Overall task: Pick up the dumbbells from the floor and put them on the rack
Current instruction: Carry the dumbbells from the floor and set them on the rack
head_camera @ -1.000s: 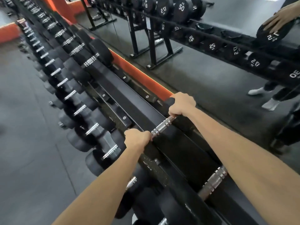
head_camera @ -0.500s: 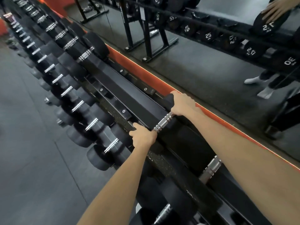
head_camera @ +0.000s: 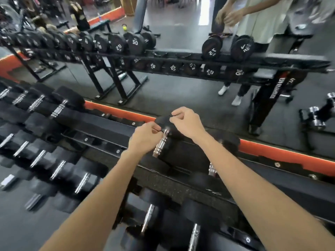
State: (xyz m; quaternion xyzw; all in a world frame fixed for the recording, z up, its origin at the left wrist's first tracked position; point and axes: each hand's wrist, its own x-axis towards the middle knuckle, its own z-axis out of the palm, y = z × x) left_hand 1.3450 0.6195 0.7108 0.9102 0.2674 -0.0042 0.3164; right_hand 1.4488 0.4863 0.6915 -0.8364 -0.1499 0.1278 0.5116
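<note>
Chrome handle: we see the dumbbell [head_camera: 160, 144] lying on the rack [head_camera: 108, 128], top tier, its far black head by the mirror's orange strip [head_camera: 272, 151].
Left hand [head_camera: 145, 137]: our fingers curled loosely beside the handle's far end; whether they grip it, we cannot tell.
Right hand [head_camera: 186, 122]: fingers pinched narrow above the far head, holding nothing we can make out.
Count: two hands, one dumbbell between them.
Neighbours: four handles on the top tier's far left.
</note>
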